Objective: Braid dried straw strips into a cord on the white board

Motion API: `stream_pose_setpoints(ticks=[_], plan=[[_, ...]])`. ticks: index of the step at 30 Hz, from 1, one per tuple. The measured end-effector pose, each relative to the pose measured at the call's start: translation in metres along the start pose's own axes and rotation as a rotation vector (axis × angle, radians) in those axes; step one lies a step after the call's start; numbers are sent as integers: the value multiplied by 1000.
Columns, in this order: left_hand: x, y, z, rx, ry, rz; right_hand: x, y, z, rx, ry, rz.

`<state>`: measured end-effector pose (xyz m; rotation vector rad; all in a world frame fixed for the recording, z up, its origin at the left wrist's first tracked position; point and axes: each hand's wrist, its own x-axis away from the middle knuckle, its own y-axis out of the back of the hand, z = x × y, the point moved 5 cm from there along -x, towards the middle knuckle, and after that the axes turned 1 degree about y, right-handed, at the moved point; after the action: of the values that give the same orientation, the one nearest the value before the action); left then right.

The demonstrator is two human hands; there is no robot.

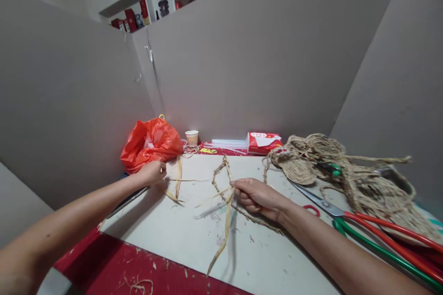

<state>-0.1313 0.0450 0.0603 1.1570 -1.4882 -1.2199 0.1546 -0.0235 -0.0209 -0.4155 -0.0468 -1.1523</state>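
My right hand (pixel 254 198) is closed, thumb and finger pinching a braided straw cord (pixel 221 168). The cord bends into a small loop beyond my fingertips, and another part runs behind my hand across the white board. From the pinch a flat, pale straw strip (pixel 224 235) hangs toward me. My left hand (pixel 154 173) is closed beside the red bag, and a thin straw strand (pixel 188 180) stretches from it to the right. Just right of that hand are loose dry straw strips (pixel 178 177). Its fingertips are partly hidden.
The white board (pixel 166 235) lies on a red surface (pixel 138 262) strewn with scraps. An orange-red plastic bag (pixel 150 140), paper cup (pixel 191 138) and tissue pack (pixel 258 143) stand behind. To the right are coiled braided straw pieces (pixel 301 166), red-handled shears (pixel 346 214) and green handles (pixel 374 246).
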Motion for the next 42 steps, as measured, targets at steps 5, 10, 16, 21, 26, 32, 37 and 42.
stream_pose_setpoints(ticks=[5,10,16,21,26,32,37,42], plan=[[-15,-29,1,-97,159,-9,2,-3,2,35,0,17],[-28,-34,4,-125,247,7,6,-6,5,56,5,6],[-28,-26,15,-63,365,9,6,-7,7,76,10,4],[-24,-30,26,91,438,118,1,-4,3,95,3,18],[-24,-34,26,326,396,152,0,-2,2,103,-15,24],[-16,-6,13,726,212,11,2,-4,5,105,-6,27],[6,9,-6,1095,77,64,1,-3,5,99,-5,43],[23,-9,-36,1332,91,233,0,-2,4,93,-11,57]])
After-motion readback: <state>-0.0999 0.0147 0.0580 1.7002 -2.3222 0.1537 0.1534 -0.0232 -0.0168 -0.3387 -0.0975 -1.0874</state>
